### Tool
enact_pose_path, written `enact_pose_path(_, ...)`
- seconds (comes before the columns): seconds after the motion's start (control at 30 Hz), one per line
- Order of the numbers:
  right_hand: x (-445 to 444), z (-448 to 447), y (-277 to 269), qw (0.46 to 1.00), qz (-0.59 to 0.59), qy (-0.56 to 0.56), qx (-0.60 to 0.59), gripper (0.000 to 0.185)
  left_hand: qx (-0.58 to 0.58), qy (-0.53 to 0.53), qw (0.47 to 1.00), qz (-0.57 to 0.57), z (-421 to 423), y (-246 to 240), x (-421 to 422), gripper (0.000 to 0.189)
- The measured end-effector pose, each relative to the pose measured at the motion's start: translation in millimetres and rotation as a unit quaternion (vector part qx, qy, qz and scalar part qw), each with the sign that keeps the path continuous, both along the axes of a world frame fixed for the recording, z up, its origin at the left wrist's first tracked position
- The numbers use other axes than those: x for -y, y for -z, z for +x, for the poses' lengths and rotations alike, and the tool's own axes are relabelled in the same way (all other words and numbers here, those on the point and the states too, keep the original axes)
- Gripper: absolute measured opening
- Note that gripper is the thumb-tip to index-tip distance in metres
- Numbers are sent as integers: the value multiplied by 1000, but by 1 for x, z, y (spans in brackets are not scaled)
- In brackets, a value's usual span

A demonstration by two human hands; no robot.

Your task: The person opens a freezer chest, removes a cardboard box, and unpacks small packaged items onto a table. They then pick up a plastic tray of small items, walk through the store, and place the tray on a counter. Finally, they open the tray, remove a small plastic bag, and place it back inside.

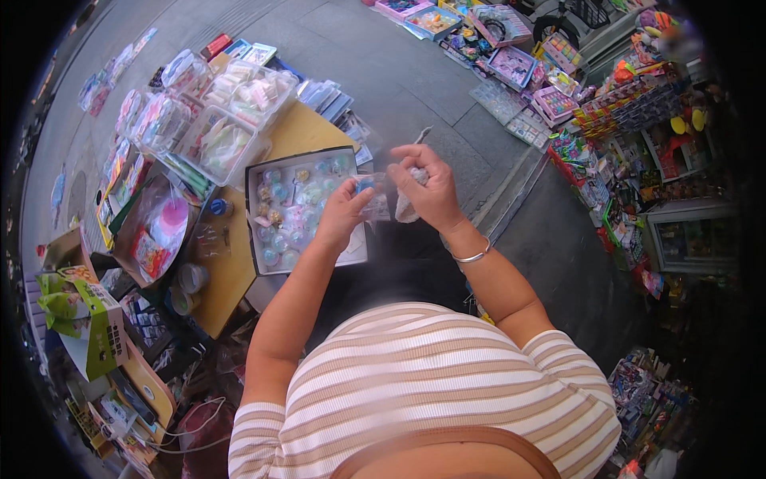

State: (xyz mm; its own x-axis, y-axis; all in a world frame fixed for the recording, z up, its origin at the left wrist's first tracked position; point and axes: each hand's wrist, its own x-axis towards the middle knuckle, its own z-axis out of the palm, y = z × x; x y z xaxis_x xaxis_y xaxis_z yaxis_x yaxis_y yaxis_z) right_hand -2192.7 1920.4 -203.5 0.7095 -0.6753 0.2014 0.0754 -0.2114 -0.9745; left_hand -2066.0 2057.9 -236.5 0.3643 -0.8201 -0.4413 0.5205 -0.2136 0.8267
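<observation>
My left hand (346, 209) grips a small clear plastic packet (377, 206) with something blue in it, over the right edge of a shallow box. To its right, my right hand (428, 185) is closed on a crumpled whitish cloth (407, 208), part of which hangs below the fingers. Below my left hand, the black-edged white box (353, 257) holds several clear round capsules (279, 242) with bluish contents and a few gold-coloured pieces (274, 217). The box rests partly on a yellow tabletop (239, 281).
Clear plastic tubs (218, 146) of wrapped goods crowd the table's far left. A blue-capped container (220, 207) and a tape roll (182, 299) lie left of the box. A green-and-white carton (99, 335) stands lower left. Toys and a woven basket (628, 108) line the right side.
</observation>
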Motion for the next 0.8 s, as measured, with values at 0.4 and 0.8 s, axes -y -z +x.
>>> enact_pose_path(0.4,52,-84,42,925,380,31,9,35,61,60,996,-18,-65,-27,85,38)
enact_pose_path(0.8,55,-91,47,864,470,141,114,23,219,209,953,-29,-104,4,93,75)
